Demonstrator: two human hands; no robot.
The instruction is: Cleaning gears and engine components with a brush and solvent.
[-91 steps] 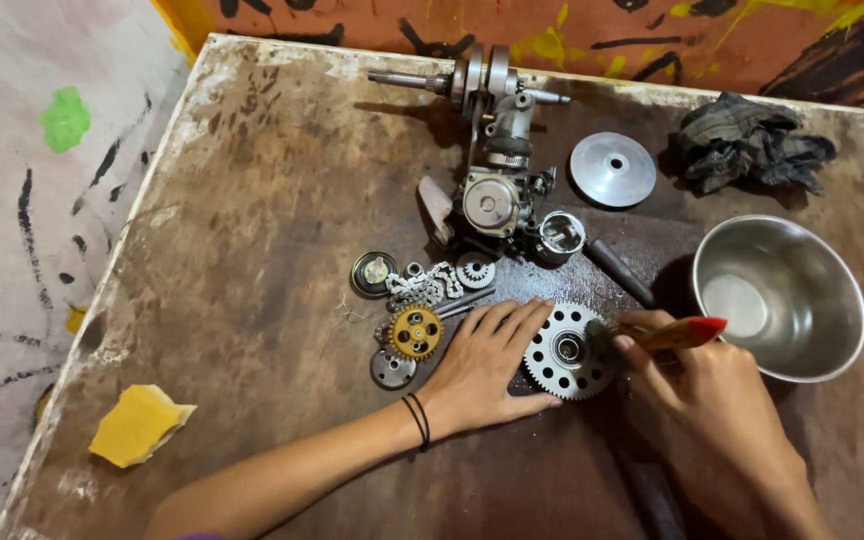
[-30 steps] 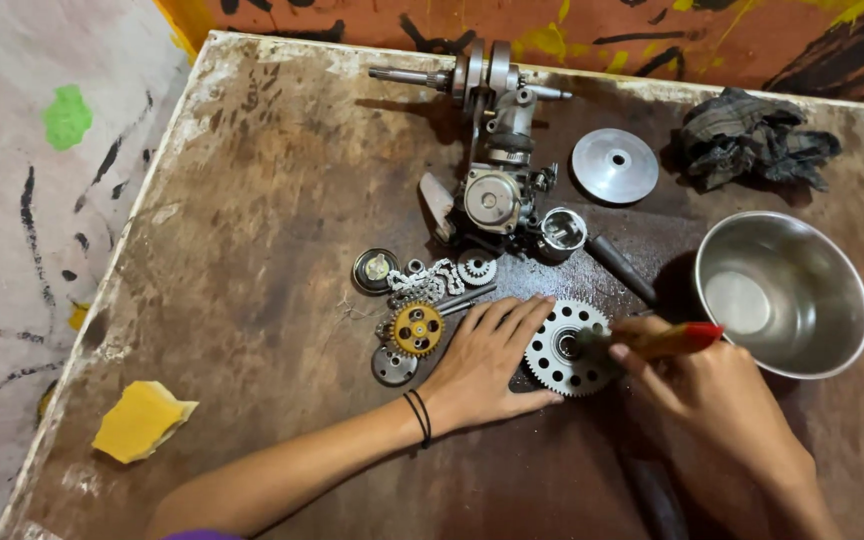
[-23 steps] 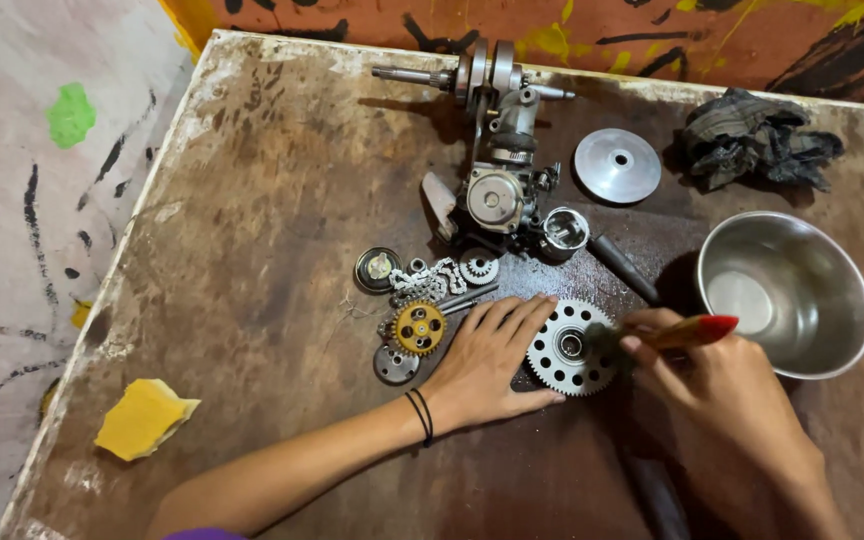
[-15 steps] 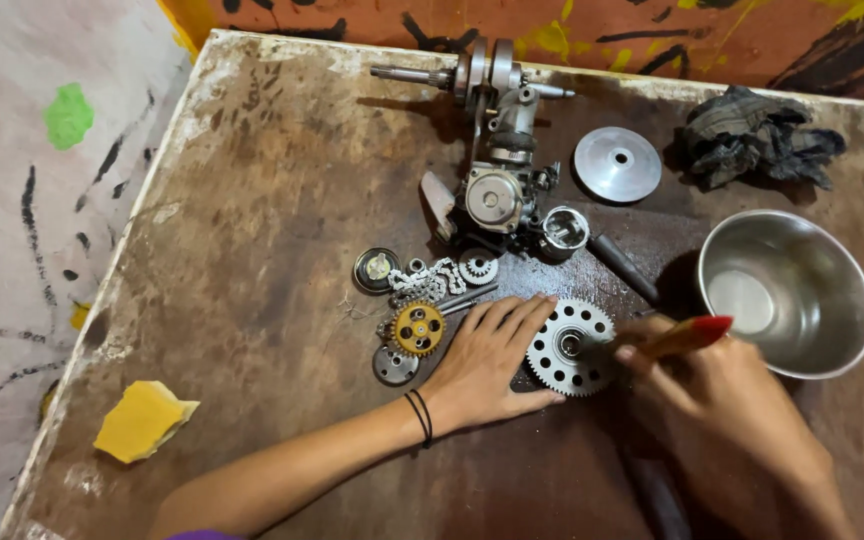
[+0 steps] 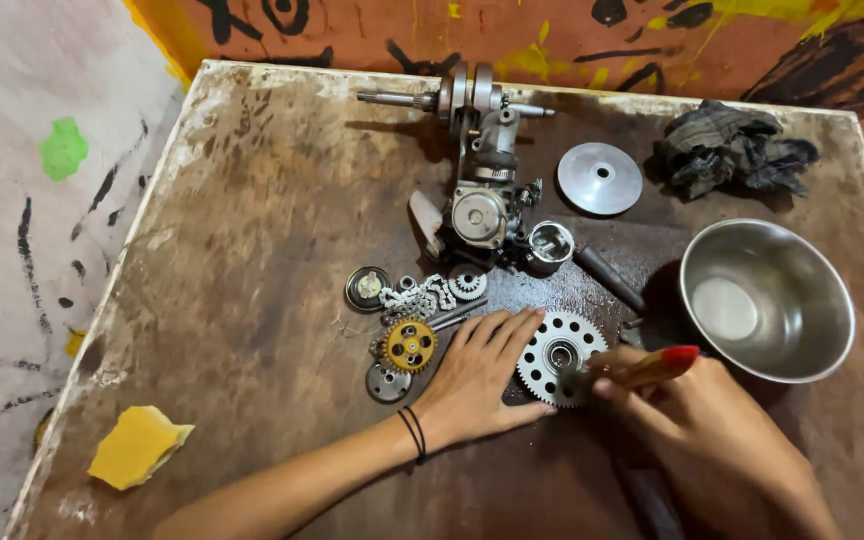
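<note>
While my left hand lies flat, pinning the toothed wheel, my right hand grips a brush on it; other parts look unbrushed.

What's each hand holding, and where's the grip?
Right hand grips a brush by its wooden handle, red end sticking out. Left hand lies flat against the toothed wheel, gripping nothing.

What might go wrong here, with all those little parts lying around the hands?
1. The left hand lies flat beside the toothed silver gear disc; the wooden-handled brush with a red tip in the right hand might slip and push the teeth against the fingers.
2. The small brass-coloured gear and the short silver chain sit close by the left hand; a nudge might scatter them.
</note>
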